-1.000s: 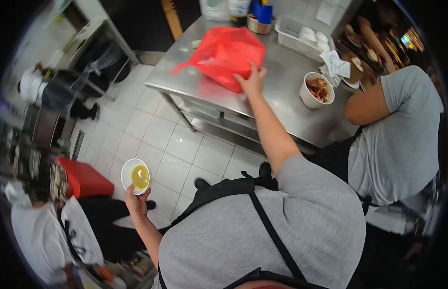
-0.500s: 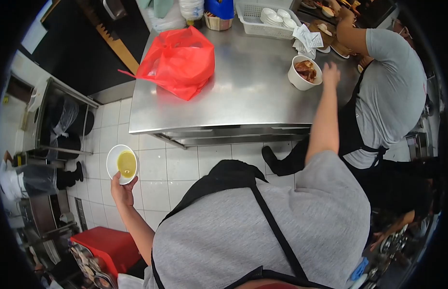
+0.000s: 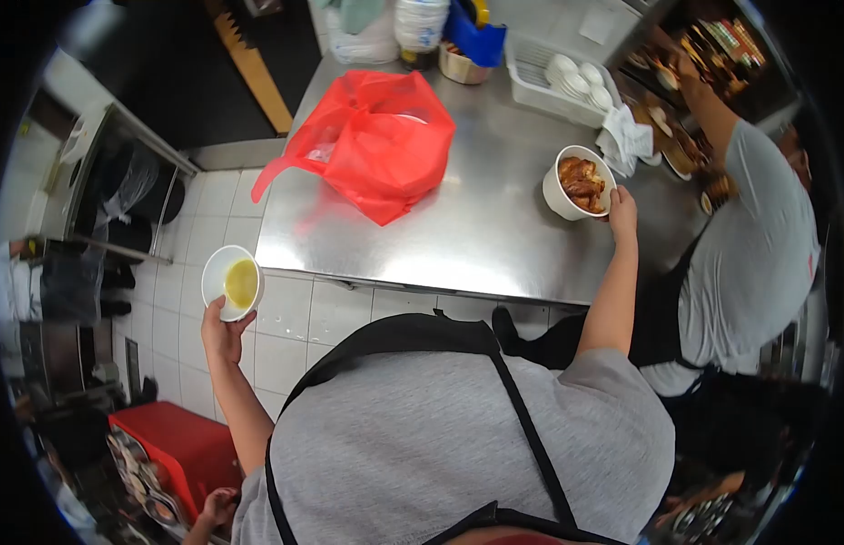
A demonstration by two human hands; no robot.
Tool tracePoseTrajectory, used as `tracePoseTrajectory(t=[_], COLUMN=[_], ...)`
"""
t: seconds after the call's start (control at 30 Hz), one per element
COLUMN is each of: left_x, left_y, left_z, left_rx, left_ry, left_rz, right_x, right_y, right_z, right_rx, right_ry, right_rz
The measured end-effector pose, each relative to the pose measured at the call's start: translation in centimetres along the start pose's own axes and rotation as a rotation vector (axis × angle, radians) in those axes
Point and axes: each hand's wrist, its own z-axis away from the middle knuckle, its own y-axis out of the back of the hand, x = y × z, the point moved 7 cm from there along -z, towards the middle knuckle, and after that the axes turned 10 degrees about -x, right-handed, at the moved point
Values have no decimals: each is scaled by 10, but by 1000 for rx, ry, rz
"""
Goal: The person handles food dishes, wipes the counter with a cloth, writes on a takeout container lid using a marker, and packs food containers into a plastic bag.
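My left hand [image 3: 226, 332] holds a white bowl [image 3: 213, 274] with yellow-green liquid [image 3: 241, 282] in it, out over the floor left of the steel table [image 3: 494, 245]. At the table's right part, my right hand [image 3: 623, 214] grips the right rim of a white paper tub [image 3: 562, 198], its fingers partly hidden behind it. Browned pieces of food [image 3: 582, 183] fill the tub. A red bag [image 3: 385, 145] lies on the table to the left of the tub.
Behind the tub are crumpled paper slips [image 3: 626, 141] and a white basket [image 3: 574, 102] of small white dishes. A co-worker in a grey shirt [image 3: 753, 245] stands close at my right, one arm over a cluttered counter. A red container [image 3: 181, 445] is at lower left.
My right hand has left the red bag, crossed to the right and taken hold of the white tub. My left hand still holds the bowl. The view has shifted.
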Motion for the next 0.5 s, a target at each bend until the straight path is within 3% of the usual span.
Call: tracePoseTrajectory(t=[0.1,0.23,0.33,0.4,0.47,0.5], left_x=[6,15,31,37,45,49], left_y=[1,5,18,40,56,71], left_z=[-4,-2,-2,-4,-11,-17], left_rx=[34,59,116,156,120,139], left_ry=[-10,-24,-34,-36,-36,-48], left_rz=[17,52,74,107,90,100], right_x=[-68,-102,-95,-106,-138,-107], right_y=[-47,-128,-178,-190,-178,-172], right_z=[-17,-58,-73,-64,-35,-62], right_rx=[-173,-344,-478,-722,-760,-757], right_ry=[102,210,117,11,-110,-88], right_rz=[-79,-138,-261,-500,-356,-297])
